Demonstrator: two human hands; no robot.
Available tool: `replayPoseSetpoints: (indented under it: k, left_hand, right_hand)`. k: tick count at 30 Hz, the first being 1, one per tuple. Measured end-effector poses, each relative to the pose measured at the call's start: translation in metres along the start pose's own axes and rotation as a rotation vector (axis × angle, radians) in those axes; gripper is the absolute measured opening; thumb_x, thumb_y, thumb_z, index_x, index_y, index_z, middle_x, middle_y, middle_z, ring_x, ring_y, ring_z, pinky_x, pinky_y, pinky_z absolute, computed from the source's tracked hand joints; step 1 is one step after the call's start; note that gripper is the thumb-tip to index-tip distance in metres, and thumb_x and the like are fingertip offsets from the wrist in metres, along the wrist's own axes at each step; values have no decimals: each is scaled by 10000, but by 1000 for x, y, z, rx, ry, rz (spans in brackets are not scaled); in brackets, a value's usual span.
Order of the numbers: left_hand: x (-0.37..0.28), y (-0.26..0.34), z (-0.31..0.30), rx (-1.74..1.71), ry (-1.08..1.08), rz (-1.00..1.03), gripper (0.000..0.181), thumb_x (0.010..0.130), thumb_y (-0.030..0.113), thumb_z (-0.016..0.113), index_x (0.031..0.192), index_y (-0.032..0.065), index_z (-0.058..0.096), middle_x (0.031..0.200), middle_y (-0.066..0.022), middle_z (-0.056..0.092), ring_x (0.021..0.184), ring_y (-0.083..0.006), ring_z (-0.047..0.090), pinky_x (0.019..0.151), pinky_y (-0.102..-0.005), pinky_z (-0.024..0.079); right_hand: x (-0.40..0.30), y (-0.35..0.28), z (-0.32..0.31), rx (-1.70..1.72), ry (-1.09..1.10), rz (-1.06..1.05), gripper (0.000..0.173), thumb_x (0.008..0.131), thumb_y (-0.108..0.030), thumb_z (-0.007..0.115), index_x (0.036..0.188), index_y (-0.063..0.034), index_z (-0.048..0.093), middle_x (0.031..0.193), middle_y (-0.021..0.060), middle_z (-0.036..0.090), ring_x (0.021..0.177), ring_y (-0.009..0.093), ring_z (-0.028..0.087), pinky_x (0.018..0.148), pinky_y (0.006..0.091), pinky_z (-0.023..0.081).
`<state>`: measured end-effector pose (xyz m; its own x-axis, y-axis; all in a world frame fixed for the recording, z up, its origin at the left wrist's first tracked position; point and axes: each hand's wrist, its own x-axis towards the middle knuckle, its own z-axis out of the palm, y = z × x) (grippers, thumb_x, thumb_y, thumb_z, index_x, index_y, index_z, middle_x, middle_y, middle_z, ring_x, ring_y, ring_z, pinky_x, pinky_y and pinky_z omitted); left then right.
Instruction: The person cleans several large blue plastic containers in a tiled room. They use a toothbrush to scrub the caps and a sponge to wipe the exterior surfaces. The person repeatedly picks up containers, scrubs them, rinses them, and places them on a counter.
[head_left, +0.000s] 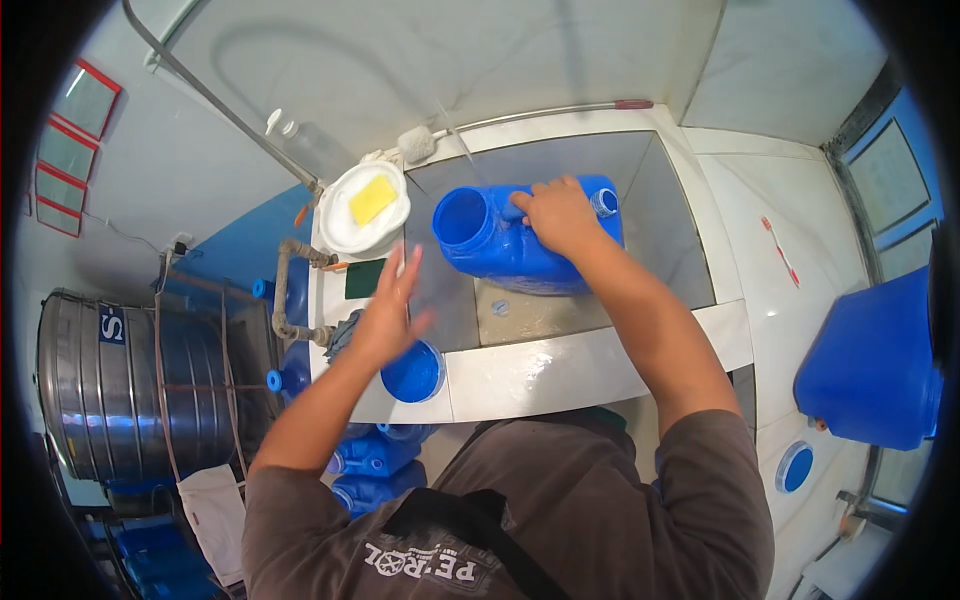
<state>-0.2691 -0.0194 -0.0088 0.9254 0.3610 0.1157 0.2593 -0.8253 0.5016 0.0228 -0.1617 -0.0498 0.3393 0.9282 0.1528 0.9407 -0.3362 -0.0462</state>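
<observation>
My right hand grips the top handle of a blue plastic jug, which is tilted on its side in a tiled sink. The jug's wide uncapped mouth faces left, and a small spout shows at its other end. My left hand is raised over the sink's left edge, blurred, fingers apart and holding nothing. Just below it, a round blue lid lies on the white ledge. A dark green scouring pad and a crumpled grey cloth are close to this hand.
A yellow sponge rests in a white basin. A long-handled brush lies along the back ledge. Grey pipes stick out at left. On the right counter are a toothbrush, another blue container and a second lid.
</observation>
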Motion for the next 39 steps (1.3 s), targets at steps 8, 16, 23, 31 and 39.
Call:
replayPoseSetpoints:
  k: [8,16,23,31,39]
  left_hand:
    - [172,4,69,322,94,-58,419,976,412,535,950,3,623,919,-250,696,921,-410,675,810,-484,517]
    - [292,-30,132,-1169,-416,-904,357,906,305,581,1014,-29,649,1009,-217,722,943,-354,690,901,-518,548]
    - [305,-64,158,-1758,26,-997,327,874,298,641,958,-18,624,940,-196,692,826,-337,675,828,-523,575]
    - [288,-113,158,-1449,-144,-904,279,894,281,638,883,3,627,796,-155,681,646,-299,655,670,-458,599]
    - [277,-44,135,-1183,-416,-817,468,916,377,596,1107,-50,613,1017,-238,698,862,-417,685,827,-588,567]
  right_hand:
    - [3,-19,6,-94,60,147,281,959,-192,526,1202,-121,648,984,86,690,862,270,692,842,426,440]
    - [-14,-40,4,-87,35,338,368,962,-193,512,1307,-96,597,964,82,685,844,241,689,829,420,444]
    - [-16,-19,7,-47,131,285,263,941,-194,539,1170,-105,634,941,69,685,858,243,685,836,416,442]
    - [-7,-33,10,-37,175,227,198,935,-216,564,1086,-115,643,930,70,697,848,237,693,838,411,441]
    - [-10,-29,6,-11,35,339,255,936,-296,608,1099,-102,645,886,69,718,829,248,711,862,424,455]
